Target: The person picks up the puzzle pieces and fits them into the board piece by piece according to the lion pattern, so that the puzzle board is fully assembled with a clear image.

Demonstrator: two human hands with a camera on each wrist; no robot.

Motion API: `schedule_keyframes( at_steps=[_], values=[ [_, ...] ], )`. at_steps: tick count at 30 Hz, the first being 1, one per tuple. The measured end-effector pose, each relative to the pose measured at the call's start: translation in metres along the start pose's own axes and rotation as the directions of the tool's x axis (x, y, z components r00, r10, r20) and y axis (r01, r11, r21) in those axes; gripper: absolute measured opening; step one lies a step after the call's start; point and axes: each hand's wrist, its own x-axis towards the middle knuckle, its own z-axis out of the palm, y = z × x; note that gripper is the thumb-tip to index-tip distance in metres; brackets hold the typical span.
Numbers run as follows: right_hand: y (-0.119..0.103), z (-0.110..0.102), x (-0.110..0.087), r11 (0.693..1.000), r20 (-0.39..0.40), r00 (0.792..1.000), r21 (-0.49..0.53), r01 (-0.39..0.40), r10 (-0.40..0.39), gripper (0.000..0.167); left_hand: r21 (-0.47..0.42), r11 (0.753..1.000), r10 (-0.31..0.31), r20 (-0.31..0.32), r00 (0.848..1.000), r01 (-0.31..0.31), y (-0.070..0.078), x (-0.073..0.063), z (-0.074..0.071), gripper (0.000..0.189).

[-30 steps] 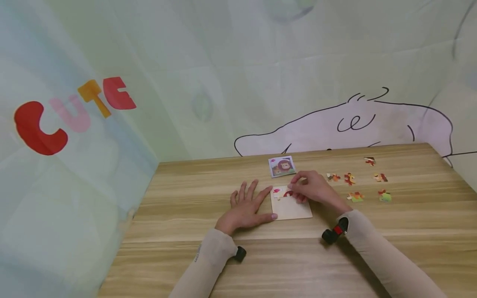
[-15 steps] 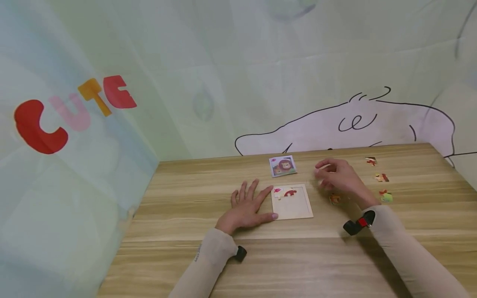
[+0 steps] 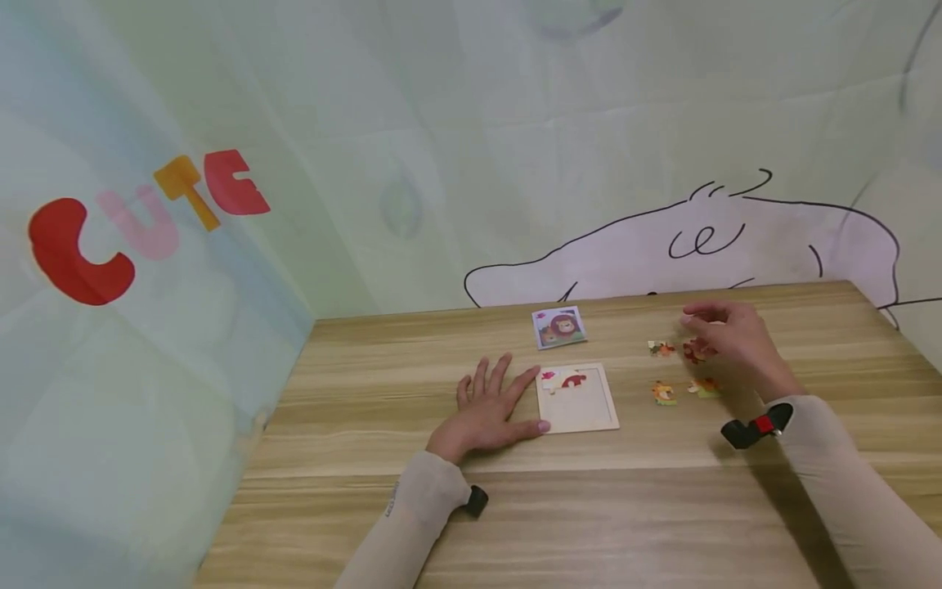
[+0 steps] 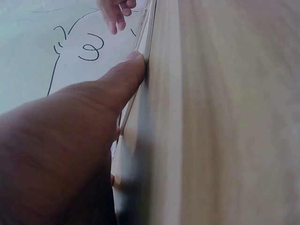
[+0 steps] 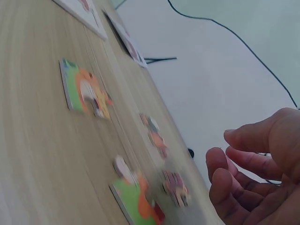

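Note:
My left hand (image 3: 482,415) lies with fingers spread on the table, its index fingertip and thumb at the left edge of a square wooden puzzle board (image 3: 577,411). Joined picture pieces (image 3: 574,381) sit along the board's upper left, one with a pink shape, one dark red. In the left wrist view the thumb (image 4: 124,75) meets the board's edge. Over loose jigsaw pieces hovers my right hand (image 3: 736,335), fingers loosely bent and holding nothing. Below it in the right wrist view are a green-orange jigsaw piece (image 5: 133,201) and a brown one (image 5: 176,187).
A picture card with a lion (image 3: 559,328) lies behind the board. Between board and right hand are a white-orange piece (image 3: 660,348) and a yellow-green piece (image 3: 663,393). The right hand and forearm hide the pieces farther right. A printed cloth (image 3: 412,164) hangs behind the table.
My right hand has let go of a piece at the board's upper part and moved right, over the loose pieces. The left hand has stayed at the board's edge.

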Motion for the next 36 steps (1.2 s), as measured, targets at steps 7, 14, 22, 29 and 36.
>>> schedule_keyframes(
  at_steps=[7, 14, 22, 29, 36],
  values=[
    [0.021, -0.020, 0.003, 0.998, -0.092, 0.994, -0.040, -0.056, 0.053, 0.051, -0.019, 1.000, 0.006, -0.006, 1.000, -0.006, 0.003, -0.004, -0.003, 0.092],
    [0.041, -0.045, 0.008, 0.989, -0.149, 0.987, -0.121, -0.083, 0.065, 0.058, -0.017, 1.000, 0.004, -0.007, 1.000, -0.005, 0.002, -0.003, -0.002, 0.091],
    [0.052, -0.065, 0.013, 0.971, -0.122, 0.988, -0.207, -0.122, 0.098, 0.065, 0.004, 1.000, 0.006, -0.011, 1.000, -0.006, 0.000, -0.001, 0.000, 0.092],
    [0.057, -0.066, 0.016, 0.970, -0.004, 0.995, -0.221, -0.100, 0.101, 0.072, 0.012, 1.000, 0.004, -0.012, 1.000, -0.004, 0.000, 0.001, 0.002, 0.092],
    [0.059, -0.059, 0.022, 0.958, -0.013, 1.000, -0.286, -0.013, 0.010, 0.062, 0.011, 1.000, 0.004, -0.017, 1.000, -0.004, -0.001, 0.001, 0.003, 0.092]
  ],
)
